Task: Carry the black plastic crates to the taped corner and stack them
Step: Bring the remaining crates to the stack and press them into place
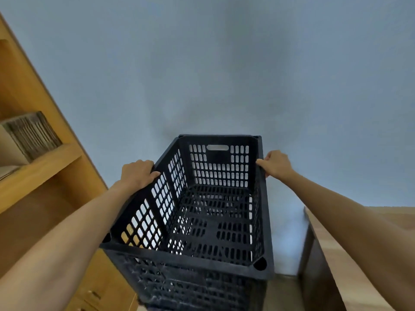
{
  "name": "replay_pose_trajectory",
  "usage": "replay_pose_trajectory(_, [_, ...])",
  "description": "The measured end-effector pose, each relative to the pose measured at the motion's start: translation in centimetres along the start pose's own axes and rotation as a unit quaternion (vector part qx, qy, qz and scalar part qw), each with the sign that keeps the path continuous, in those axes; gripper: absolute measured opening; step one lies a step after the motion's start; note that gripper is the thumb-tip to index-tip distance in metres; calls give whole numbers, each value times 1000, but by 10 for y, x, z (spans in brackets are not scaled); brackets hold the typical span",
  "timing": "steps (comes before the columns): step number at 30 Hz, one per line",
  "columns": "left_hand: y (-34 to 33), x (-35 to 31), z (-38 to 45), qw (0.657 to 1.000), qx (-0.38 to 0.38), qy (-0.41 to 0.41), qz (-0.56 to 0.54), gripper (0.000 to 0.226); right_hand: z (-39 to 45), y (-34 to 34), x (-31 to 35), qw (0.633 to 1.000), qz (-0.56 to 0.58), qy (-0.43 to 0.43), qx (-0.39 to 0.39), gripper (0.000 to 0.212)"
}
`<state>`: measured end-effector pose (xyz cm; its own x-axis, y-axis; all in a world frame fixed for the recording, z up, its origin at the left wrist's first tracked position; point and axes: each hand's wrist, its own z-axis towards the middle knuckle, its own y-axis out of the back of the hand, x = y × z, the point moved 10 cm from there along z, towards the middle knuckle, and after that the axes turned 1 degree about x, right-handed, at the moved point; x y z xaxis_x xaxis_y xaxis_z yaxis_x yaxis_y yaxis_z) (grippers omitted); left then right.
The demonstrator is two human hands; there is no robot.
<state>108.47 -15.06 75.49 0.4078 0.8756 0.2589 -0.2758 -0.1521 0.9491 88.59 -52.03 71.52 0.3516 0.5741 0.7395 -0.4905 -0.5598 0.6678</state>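
Note:
A black perforated plastic crate [208, 221] fills the lower middle of the head view, open side up, its far end near a grey-blue wall. More black lattice [197, 290] shows directly under it, apparently another crate it sits on. My left hand [138, 173] grips the crate's left long rim, thumb inside. My right hand [277, 163] grips the right long rim near the far corner. The floor and any tape marks are hidden by the crates.
A wooden shelf unit [40, 167] stands close on the left, with a box [27, 135] on one shelf and drawers below. A wooden table or counter [350, 254] stands close on the right. The grey-blue wall [224, 63] is straight ahead.

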Motion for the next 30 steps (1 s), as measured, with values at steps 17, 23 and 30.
replay_pose_trajectory(17, [-36, 34, 9, 995, 11, -58, -75, 40, -19, -55, 23, 990, -115, -80, -3, 45])
replay_pose_trajectory(23, [-41, 61, -1, 997, 11, -26, -77, 41, -27, -89, 38, 995, -31, -87, 37, 47])
replay_pose_trajectory(30, [-53, 52, -25, 993, 43, 8, -108, 40, -27, -82, 39, 997, 13, -81, 3, 36])
